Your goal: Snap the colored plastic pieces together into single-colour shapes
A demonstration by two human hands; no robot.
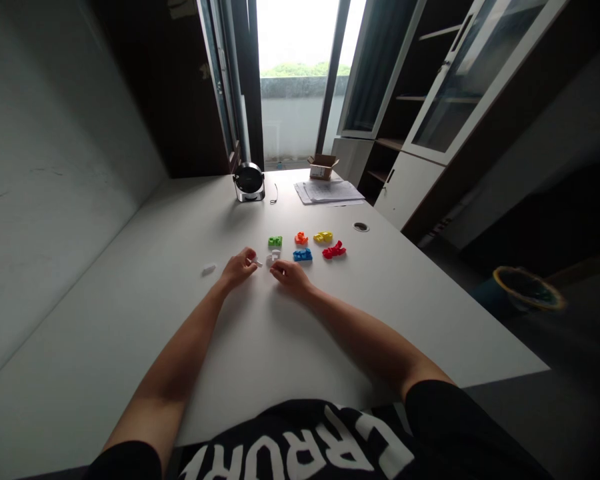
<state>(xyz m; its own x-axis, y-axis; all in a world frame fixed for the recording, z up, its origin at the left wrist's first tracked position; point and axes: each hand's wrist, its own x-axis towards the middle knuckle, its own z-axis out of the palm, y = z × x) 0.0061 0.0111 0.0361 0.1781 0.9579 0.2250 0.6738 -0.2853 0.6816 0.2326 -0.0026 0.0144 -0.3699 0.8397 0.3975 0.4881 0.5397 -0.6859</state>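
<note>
My left hand [241, 266] is closed on a small white piece [257, 263] that sticks out from its fingertips. Just to the right, my right hand [289, 273] rests near the table with its fingers curled; what is between them, if anything, is too small to tell. Beyond my hands lies a small group of white pieces [273, 255]. Around it are green pieces [275, 241], orange pieces [301, 238], yellow pieces [323, 237], blue pieces [303, 255] and red pieces [334, 250], grouped by colour. Left of my left hand lies a lone white piece [209, 269].
On the white table [180, 227] stand a round black device [249, 181] and, farther right, an open cardboard box [322, 168] behind papers [330, 192]. A cable hole [361, 227] is near the right edge. A bin [525, 290] stands on the floor.
</note>
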